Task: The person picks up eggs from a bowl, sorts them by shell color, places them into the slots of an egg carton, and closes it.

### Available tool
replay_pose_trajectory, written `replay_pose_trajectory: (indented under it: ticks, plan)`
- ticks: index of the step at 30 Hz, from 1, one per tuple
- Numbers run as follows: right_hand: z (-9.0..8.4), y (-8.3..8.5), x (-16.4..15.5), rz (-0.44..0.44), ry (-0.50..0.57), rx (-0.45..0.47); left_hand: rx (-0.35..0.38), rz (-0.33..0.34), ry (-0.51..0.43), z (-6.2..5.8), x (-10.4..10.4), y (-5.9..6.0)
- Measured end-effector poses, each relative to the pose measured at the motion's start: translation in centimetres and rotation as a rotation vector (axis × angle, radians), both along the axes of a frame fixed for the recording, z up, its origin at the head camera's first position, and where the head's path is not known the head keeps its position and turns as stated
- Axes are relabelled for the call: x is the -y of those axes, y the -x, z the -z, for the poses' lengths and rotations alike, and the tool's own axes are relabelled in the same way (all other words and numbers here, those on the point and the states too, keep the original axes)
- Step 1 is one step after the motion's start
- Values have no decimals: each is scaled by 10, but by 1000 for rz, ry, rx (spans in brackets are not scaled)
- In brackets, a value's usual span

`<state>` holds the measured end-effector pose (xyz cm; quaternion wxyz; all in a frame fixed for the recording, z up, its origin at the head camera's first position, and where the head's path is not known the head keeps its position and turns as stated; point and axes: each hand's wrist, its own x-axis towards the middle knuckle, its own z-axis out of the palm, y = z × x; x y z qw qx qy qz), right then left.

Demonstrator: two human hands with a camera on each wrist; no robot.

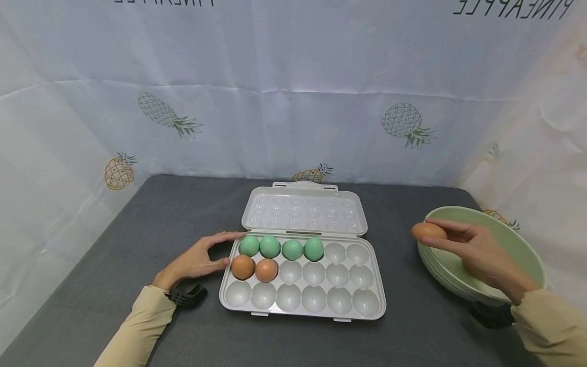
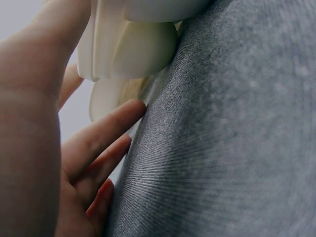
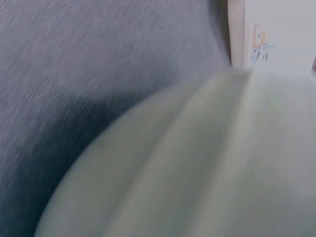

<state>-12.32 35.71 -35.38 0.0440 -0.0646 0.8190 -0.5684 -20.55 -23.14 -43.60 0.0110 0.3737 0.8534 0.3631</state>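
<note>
A white plastic egg tray point(image 1: 367, 308) lies open on the dark grey table, its lid point(image 1: 304, 210) folded back. Several green eggs point(image 1: 269, 246) fill the back row's left cups, and two brown eggs point(image 1: 242, 266) sit in the middle row. My left hand point(image 1: 202, 259) rests flat on the table, straight fingers touching the tray's left edge point(image 2: 133, 49). My right hand point(image 1: 477, 247) pinches a brown egg point(image 1: 428, 232) in its fingertips over the left rim of a pale green bowl point(image 1: 527, 250). The right wrist view shows only the blurred bowl point(image 3: 207, 168).
The grey table point(image 1: 137, 229) is walled by a white pineapple-print cloth point(image 1: 293, 102) behind and at both sides. The bowl stands at the table's right edge. Black wrist straps point(image 1: 185, 295) show on both sleeves.
</note>
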Motion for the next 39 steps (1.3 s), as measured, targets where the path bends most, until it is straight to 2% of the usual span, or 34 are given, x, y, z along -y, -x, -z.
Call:
replay_pose_trajectory:
  ticks: [4, 11, 17, 32, 39]
  plan:
    - [-2, 5, 15, -26, 34, -27, 4, -1, 0, -1, 0, 0]
    - [-6, 15, 47, -34, -52, -76, -2, 2, 2, 0, 0, 0]
    - [-7, 21, 70, -65, -42, -104, 3, -1, 5, -1, -1, 0]
    - [-5, 39, 121, -173, -18, -110, 21, -13, 5, -1, -1, -1]
    - [-5, 44, 143, -233, 43, -85, 25, -20, 6, -2, -2, -2]
